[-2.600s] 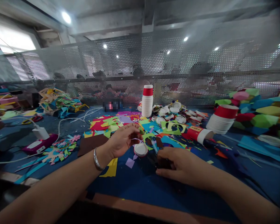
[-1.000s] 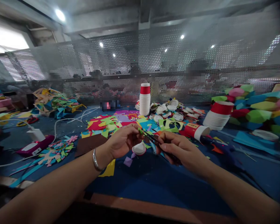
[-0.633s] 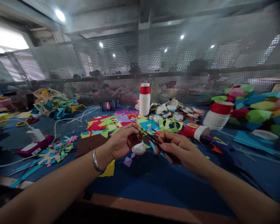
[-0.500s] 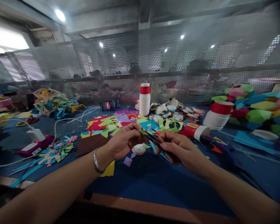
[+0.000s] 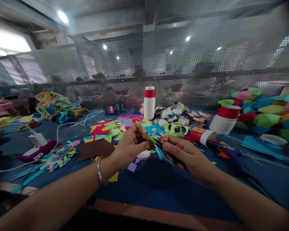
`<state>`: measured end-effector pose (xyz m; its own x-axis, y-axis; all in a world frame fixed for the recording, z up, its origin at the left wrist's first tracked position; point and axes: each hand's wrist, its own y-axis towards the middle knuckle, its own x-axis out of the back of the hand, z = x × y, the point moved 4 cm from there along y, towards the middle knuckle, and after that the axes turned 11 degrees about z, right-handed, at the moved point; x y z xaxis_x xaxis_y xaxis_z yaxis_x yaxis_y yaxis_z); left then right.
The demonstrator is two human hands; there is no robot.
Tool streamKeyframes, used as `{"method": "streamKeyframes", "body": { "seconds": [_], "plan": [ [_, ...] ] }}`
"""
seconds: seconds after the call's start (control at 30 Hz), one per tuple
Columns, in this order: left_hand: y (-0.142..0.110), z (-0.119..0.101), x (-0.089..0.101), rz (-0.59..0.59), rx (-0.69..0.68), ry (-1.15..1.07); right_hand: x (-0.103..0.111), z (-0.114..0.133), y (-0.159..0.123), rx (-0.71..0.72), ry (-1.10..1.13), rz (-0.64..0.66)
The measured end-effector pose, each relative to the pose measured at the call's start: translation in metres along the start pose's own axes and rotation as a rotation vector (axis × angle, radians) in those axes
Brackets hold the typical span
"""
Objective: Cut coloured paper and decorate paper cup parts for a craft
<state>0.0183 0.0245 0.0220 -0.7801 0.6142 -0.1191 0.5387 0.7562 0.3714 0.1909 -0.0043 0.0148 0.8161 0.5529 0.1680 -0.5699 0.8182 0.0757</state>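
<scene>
My left hand [image 5: 130, 147], with a silver bangle at the wrist, pinches a small green piece of paper [image 5: 152, 140] between thumb and fingers. Dark-handled scissors [image 5: 160, 144] are gripped in my right hand [image 5: 183, 153], their blades pointing left at the paper. The fingers partly hide the handles. Below the hands lie a white paper cup piece [image 5: 144, 155] and a purple paper square [image 5: 132, 166] on the blue tabletop. Strips of pale blue paper [image 5: 159, 154] show just under the scissors.
Colourful paper scraps [image 5: 108, 128] spread behind my hands, beside a brown sheet [image 5: 95, 149]. Cup stacks [image 5: 149, 107] and cut cup bottoms [image 5: 177, 112] stand farther back. A glue gun [image 5: 227, 155] lies right; a purple power strip [image 5: 38, 152] with white cables sits left.
My left hand has turned slightly, its thumb now stretched toward the scissors, and the green paper has shifted a little right. My right hand stays in nearly the same place.
</scene>
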Motion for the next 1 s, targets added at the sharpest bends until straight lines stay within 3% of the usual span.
{"method": "streamKeyframes", "body": {
  "seconds": [0.33, 1.0],
  "plan": [
    [-0.001, 0.002, -0.003, 0.052, 0.030, -0.009, -0.006, -0.007, -0.002, -0.060, 0.222, 0.118],
    [-0.001, 0.005, -0.003, 0.075, 0.060, -0.006, -0.011, -0.005, -0.004, -0.064, 0.197, 0.125]
  ]
}}
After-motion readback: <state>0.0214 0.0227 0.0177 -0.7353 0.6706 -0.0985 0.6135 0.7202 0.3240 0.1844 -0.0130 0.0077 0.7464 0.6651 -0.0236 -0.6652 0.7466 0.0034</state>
